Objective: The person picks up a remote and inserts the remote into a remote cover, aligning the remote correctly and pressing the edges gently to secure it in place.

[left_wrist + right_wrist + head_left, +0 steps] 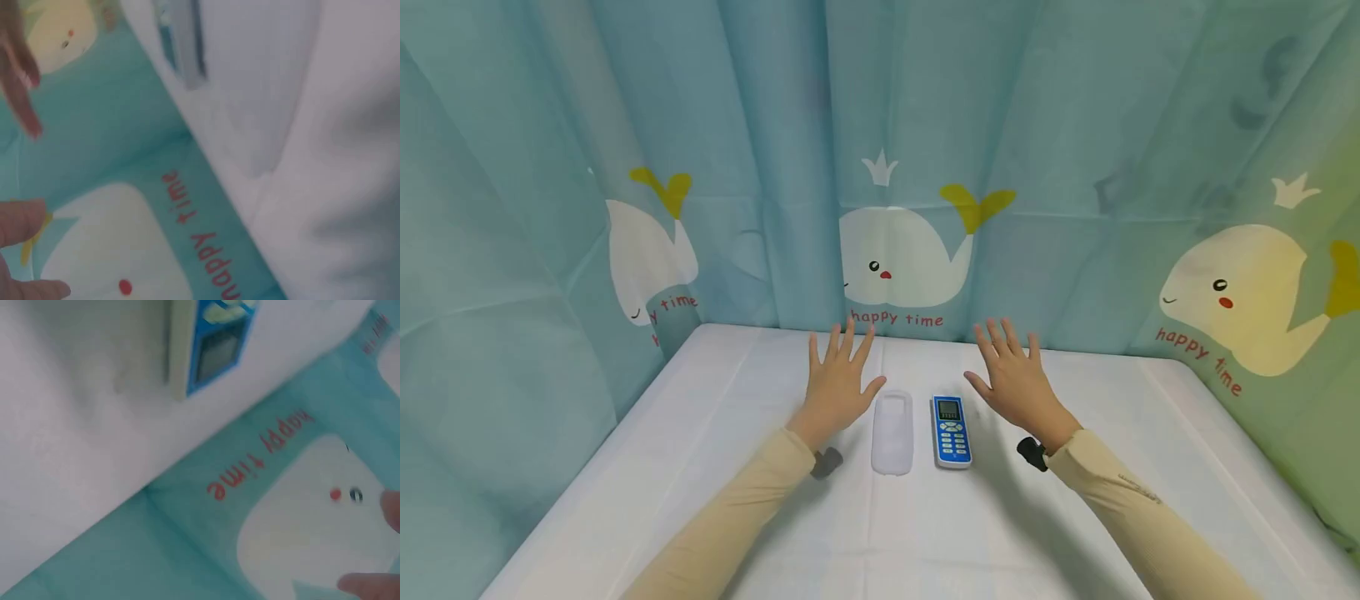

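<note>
A blue and white remote control [952,432] lies face up on the white table, its small screen toward the back. Left of it rests a translucent whitish sleeve-like cover [892,435] of similar length, with a cutout at its far end. My left hand [837,390] is held over the table to the left of the cover, fingers spread and straight. On the other side, my right hand [1017,385] hovers right of the remote, also with spread fingers. Neither hand holds anything. In the right wrist view the remote's screen end [215,353] shows at the top.
A blue-green curtain [775,167] with printed whales hangs along the back and sides of the table [715,400]. Dark wrist devices show at both cuffs, the right one [1032,453] more plainly. Arm shadows fall across the cloth.
</note>
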`<state>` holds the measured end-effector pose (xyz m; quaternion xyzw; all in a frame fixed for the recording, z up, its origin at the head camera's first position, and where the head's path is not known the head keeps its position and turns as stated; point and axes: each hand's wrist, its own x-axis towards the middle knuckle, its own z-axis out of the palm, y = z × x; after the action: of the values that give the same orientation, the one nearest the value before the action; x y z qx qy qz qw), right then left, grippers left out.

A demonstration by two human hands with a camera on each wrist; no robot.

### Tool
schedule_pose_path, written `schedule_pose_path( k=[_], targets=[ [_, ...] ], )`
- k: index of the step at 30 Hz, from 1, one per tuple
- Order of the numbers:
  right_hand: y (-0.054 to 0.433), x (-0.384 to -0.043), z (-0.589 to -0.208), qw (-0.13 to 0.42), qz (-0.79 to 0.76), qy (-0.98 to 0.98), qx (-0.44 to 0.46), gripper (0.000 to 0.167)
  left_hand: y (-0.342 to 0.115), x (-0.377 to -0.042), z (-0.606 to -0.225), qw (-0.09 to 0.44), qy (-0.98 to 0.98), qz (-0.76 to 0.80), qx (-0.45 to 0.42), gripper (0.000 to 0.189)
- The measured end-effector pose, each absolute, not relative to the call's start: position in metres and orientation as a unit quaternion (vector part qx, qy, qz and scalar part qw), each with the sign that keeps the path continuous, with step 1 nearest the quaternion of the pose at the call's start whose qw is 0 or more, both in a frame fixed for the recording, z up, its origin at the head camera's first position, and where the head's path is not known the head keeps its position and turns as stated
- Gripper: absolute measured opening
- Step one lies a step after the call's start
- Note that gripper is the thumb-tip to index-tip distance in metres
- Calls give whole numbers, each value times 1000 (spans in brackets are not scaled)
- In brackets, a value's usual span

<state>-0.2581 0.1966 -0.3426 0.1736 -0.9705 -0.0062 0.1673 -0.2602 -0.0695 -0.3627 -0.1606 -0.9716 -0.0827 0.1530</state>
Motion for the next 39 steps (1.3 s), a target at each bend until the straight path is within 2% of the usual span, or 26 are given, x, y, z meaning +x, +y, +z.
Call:
schedule_pose_path(
  k=[13,19,23,27,32,34,39],
  targets=[
    [173,-279,-367,214,-60,-911,349,65,-68,-243,-392,127,-968,-13,-216,71],
    [160,-291,-376,176,-66,-894,406,61,-64,-238,-394,48,-961,24,-272,68],
    [150,-297,-382,150,-80,-890,423,57,-65,-233,-396,37,-942,54,-330,64],
    [141,-302,-386,144,-100,-882,438,52,-67,-228,-397,48,-908,105,-402,57],
    [130,-311,-391,142,-104,-877,447,41,-68,-227,-399,107,-860,145,-477,36],
    [125,-315,-392,141,-102,-877,448,36,-68,-228,-401,135,-845,152,-495,27],
    [116,-324,-394,136,-139,-874,446,25,-66,-228,-404,160,-832,170,-503,14]
  ],
)
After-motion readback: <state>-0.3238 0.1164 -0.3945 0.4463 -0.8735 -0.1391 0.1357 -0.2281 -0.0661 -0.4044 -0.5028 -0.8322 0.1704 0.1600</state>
